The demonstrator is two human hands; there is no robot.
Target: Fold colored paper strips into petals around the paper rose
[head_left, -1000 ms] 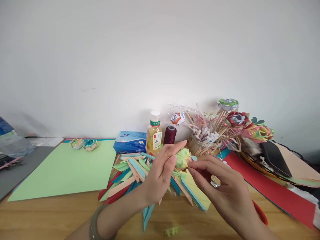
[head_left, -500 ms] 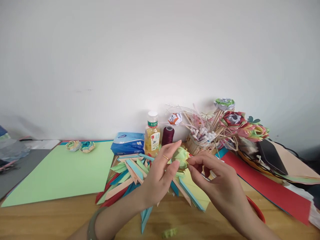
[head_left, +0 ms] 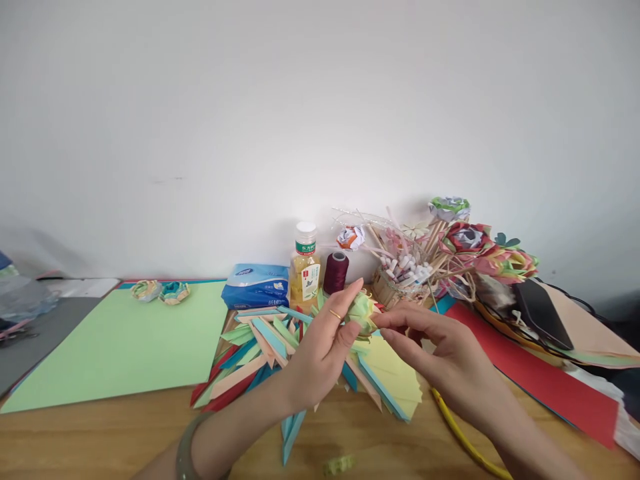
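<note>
Above the folded paper strips [head_left: 265, 340] on the wooden table [head_left: 125, 440], the left hand [head_left: 320, 353], half curled, held a pale green paper flower [head_left: 361, 316], while the right hand [head_left: 440, 347] had thumb and forefinger nearly together at its petals.

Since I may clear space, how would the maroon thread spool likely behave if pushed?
The maroon thread spool stands upright and looks taller than wide, so a high push might tip it. Its rounded sides suggest it could then roll.
</note>
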